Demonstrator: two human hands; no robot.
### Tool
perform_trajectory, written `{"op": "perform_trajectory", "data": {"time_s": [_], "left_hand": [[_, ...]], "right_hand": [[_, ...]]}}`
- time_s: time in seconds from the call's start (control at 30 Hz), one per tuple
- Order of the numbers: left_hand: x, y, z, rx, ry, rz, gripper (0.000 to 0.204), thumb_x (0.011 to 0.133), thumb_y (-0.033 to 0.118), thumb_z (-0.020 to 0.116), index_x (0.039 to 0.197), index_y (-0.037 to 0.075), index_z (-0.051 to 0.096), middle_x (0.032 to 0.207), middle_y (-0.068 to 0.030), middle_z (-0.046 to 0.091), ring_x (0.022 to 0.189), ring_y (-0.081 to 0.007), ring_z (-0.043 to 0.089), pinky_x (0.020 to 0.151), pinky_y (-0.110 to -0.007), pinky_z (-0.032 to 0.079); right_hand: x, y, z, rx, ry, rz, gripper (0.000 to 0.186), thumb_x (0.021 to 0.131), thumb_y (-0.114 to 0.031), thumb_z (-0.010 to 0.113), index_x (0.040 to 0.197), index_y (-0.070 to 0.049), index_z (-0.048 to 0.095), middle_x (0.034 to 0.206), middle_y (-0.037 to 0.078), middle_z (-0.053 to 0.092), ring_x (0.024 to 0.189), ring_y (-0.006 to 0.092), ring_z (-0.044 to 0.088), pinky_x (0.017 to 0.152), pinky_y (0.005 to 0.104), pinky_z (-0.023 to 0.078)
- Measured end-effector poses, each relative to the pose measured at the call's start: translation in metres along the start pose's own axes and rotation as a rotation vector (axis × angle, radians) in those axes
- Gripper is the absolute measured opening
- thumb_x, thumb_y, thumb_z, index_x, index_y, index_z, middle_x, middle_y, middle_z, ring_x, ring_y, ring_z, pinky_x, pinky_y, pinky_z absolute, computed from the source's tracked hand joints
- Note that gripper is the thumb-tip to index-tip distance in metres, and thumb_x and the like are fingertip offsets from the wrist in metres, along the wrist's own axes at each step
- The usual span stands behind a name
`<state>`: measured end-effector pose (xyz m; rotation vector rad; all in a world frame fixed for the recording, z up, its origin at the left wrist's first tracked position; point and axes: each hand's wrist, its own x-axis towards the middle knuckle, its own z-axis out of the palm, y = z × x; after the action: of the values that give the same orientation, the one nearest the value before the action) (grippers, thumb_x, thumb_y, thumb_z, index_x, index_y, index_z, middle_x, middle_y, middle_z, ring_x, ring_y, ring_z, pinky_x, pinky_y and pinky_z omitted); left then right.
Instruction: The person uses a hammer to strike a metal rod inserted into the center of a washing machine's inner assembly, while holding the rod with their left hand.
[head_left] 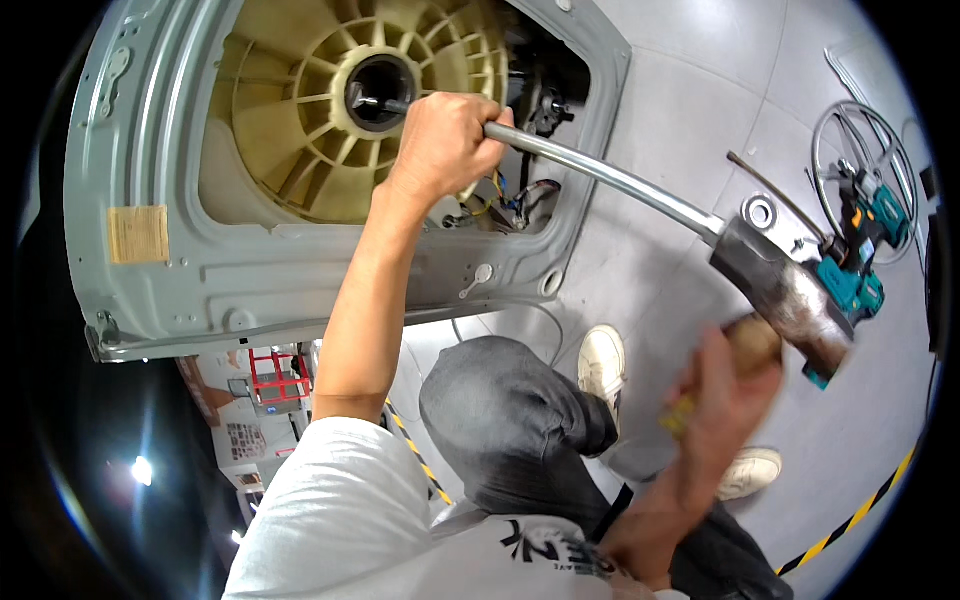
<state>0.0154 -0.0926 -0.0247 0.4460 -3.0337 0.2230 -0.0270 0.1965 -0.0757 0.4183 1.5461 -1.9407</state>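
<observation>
My left hand (445, 145) is closed around a long metal rod (620, 180). The rod's far end reaches into the dark round hub hole (380, 92) of a cream, ribbed plastic tub (285, 135). At the rod's other end is the dark, rusty head of a hammer (780, 285), apparently against it. My right hand (730, 385), blurred by motion, grips the hammer's wooden handle; a yellow part shows below the fingers. The tub sits inside a grey metal washing machine cabinet (290, 280) with a large opening.
Coloured wires (505, 200) hang at the opening's lower right. On the grey tiled floor (690, 110) lie teal power tools (850, 270), a metal ring (760, 210), a thin long rod (775, 190) and a coiled grey hose (825, 140). My shoes (602, 365) stand below, near striped floor tape (850, 520).
</observation>
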Motion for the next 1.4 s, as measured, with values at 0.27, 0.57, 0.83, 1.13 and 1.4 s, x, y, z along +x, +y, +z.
{"op": "perform_trajectory", "data": {"time_s": [0.27,0.57,0.83,1.13,1.4], "left_hand": [[-0.006,-0.009,-0.01,-0.069,0.022,-0.051,0.025,0.077,0.017,0.06,0.06,0.0,0.058,0.057,-0.018,0.054,0.056,-0.0387,0.051,0.052,-0.043,0.042],[-0.019,-0.011,-0.001,-0.041,-0.031,-0.116,0.024,0.077,0.018,0.061,0.061,0.001,0.06,0.056,-0.0171,0.054,0.055,-0.0373,0.052,0.051,-0.041,0.042],[-0.008,-0.008,-0.008,0.016,-0.013,-0.063,0.027,0.079,0.019,0.06,0.059,0.001,0.059,0.055,-0.0172,0.053,0.054,-0.0375,0.052,0.051,-0.042,0.042],[-0.016,-0.019,-0.011,0.018,-0.015,-0.104,0.02,0.076,0.019,0.06,0.065,0.003,0.063,0.059,-0.0174,0.056,0.059,-0.0383,0.055,0.056,-0.043,0.045],[-0.009,-0.007,-0.011,0.021,-0.034,-0.095,0.024,0.078,0.019,0.061,0.062,0.002,0.062,0.056,-0.0164,0.055,0.055,-0.0363,0.054,0.053,-0.041,0.045]], "right_hand": [[0.027,-0.02,-0.056,0.144,0.244,-0.226,0.013,0.086,-0.009,0.06,0.092,-0.003,0.05,0.048,-0.001,0.036,0.034,0.0079,0.036,0.033,0.02,0.03],[-0.005,0.001,0.008,-0.004,-0.17,0.052,0.016,0.081,-0.009,0.064,0.085,-0.006,0.049,0.053,0.0,0.045,0.034,0.0102,0.041,0.032,0.0227,0.033],[0.033,-0.014,-0.094,0.168,0.256,-0.355,0.012,0.089,-0.013,0.058,0.091,-0.004,0.05,0.057,-0.002,0.036,0.041,0.0048,0.037,0.037,0.0173,0.031],[0.015,0.017,-0.017,0.02,-0.076,-0.07,0.013,0.084,-0.013,0.062,0.083,-0.006,0.051,0.052,-0.002,0.045,0.034,0.0069,0.041,0.032,0.0201,0.032],[0.043,-0.017,-0.121,0.194,0.381,-0.337,0.008,0.092,-0.011,0.052,0.088,-0.005,0.049,0.054,-0.003,0.033,0.042,0.0046,0.031,0.039,0.0189,0.026]]}}
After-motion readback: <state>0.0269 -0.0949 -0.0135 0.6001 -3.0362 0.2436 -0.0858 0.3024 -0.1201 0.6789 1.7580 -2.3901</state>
